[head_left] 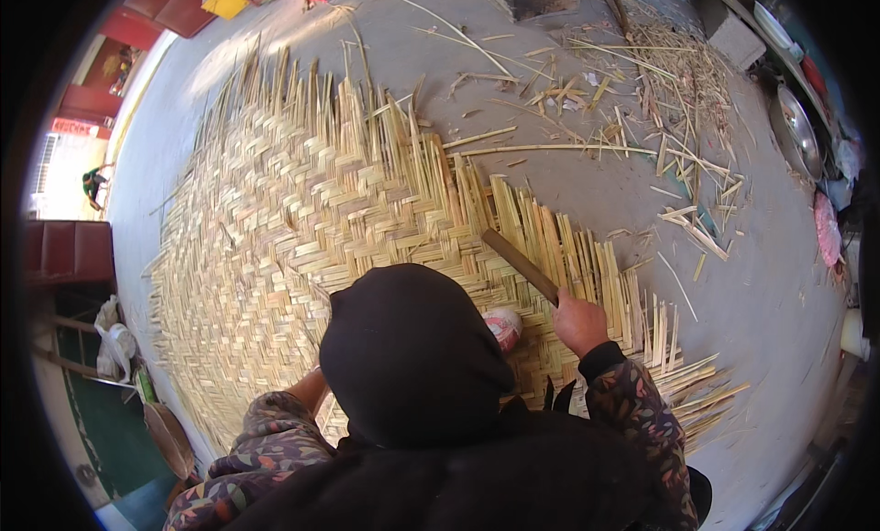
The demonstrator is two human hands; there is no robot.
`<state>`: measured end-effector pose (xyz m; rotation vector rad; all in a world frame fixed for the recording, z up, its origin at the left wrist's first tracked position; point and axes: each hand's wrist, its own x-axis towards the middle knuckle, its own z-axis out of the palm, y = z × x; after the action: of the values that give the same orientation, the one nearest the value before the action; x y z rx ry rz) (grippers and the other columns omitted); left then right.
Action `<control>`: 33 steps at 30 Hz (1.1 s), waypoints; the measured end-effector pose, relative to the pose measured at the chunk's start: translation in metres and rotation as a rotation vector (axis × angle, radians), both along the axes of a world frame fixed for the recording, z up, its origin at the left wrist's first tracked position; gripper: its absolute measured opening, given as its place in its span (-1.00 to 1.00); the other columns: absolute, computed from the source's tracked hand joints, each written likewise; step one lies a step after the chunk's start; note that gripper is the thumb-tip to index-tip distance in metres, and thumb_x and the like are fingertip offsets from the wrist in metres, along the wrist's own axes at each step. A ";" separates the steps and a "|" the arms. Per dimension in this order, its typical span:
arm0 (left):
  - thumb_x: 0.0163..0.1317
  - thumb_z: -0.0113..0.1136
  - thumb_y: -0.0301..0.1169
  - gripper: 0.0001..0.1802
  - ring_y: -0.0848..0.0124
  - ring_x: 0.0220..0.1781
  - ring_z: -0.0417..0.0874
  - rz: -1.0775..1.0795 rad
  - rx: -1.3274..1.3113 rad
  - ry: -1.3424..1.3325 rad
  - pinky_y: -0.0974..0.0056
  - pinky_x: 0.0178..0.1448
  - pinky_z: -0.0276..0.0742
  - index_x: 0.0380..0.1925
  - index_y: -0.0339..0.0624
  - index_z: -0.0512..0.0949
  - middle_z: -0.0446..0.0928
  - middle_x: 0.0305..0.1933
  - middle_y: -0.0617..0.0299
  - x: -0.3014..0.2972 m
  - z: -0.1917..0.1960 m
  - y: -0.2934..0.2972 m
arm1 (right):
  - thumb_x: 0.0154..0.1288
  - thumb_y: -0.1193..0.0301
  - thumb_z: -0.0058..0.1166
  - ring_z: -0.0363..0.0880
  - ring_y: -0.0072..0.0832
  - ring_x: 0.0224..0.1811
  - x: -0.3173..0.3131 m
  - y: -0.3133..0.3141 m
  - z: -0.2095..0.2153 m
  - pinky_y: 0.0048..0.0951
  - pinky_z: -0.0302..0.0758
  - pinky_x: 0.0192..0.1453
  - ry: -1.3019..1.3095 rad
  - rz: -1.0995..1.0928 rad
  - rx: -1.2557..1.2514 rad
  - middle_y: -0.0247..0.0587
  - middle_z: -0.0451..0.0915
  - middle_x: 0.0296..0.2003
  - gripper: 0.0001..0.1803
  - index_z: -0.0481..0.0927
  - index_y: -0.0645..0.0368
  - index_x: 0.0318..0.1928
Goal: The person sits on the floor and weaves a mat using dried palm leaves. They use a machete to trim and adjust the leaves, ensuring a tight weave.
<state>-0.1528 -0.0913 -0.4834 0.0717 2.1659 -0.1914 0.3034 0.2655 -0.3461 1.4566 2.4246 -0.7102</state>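
Observation:
A large mat woven from split pale-yellow strips lies on the floor under and in front of me, its loose strip ends sticking out along the far and right edges. My right hand is closed round one end of a flat brown wooden stick, which slants up and left over the weave. At the mat's near left, my left hand shows only in part; its fingers are hidden behind the black cloth-covered shape in the middle. A patterned pale shoe rests on the mat between that shape and my right hand.
Loose strips and scraps litter the grey floor at the far right. Beyond them stand a concrete block and a metal basin. Dark red seats and a white bag are on the left. A distant person shows there.

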 end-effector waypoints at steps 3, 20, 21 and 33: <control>-0.15 0.30 0.40 0.22 -0.07 0.41 0.26 0.014 0.014 -0.002 0.05 0.43 0.20 0.27 -0.46 0.29 0.28 0.33 -0.26 0.002 0.005 -0.003 | 0.26 0.24 0.03 0.61 0.05 -0.44 0.001 0.004 0.007 0.06 0.51 -0.31 -0.013 0.014 -0.038 0.08 0.60 -0.54 -0.72 0.46 0.16 -0.14; -0.21 0.39 0.36 0.23 -0.05 0.37 0.37 0.136 -0.076 0.019 0.07 0.39 0.29 0.23 -0.51 0.34 0.37 0.29 -0.27 -0.018 -0.031 -0.051 | 0.32 0.27 -0.03 0.61 0.08 -0.27 0.003 0.020 0.010 0.04 0.50 -0.17 -0.110 -0.050 -0.181 0.13 0.62 -0.39 -0.76 0.52 0.13 -0.12; -0.22 0.39 0.37 0.24 -0.02 0.39 0.35 0.141 -0.124 0.047 0.09 0.40 0.28 0.23 -0.51 0.34 0.35 0.30 -0.27 -0.015 -0.029 -0.046 | 0.32 0.26 -0.04 0.61 0.08 -0.27 0.002 0.018 0.010 0.05 0.49 -0.18 -0.120 -0.041 -0.158 0.12 0.63 -0.38 -0.75 0.52 0.13 -0.12; -0.08 0.23 0.39 0.19 0.01 0.39 0.35 0.082 -0.009 -0.048 0.10 0.40 0.27 0.25 -0.51 0.29 0.31 0.33 -0.26 0.013 0.028 -0.009 | 0.26 0.32 -0.08 0.62 0.07 -0.25 0.014 0.022 0.002 0.05 0.50 -0.14 -0.030 0.029 -0.117 0.14 0.64 -0.37 -0.72 0.51 0.16 -0.08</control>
<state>-0.1400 -0.1004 -0.4549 -0.0171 2.1152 -0.1507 0.3173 0.2880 -0.3442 1.3751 2.3350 -0.8028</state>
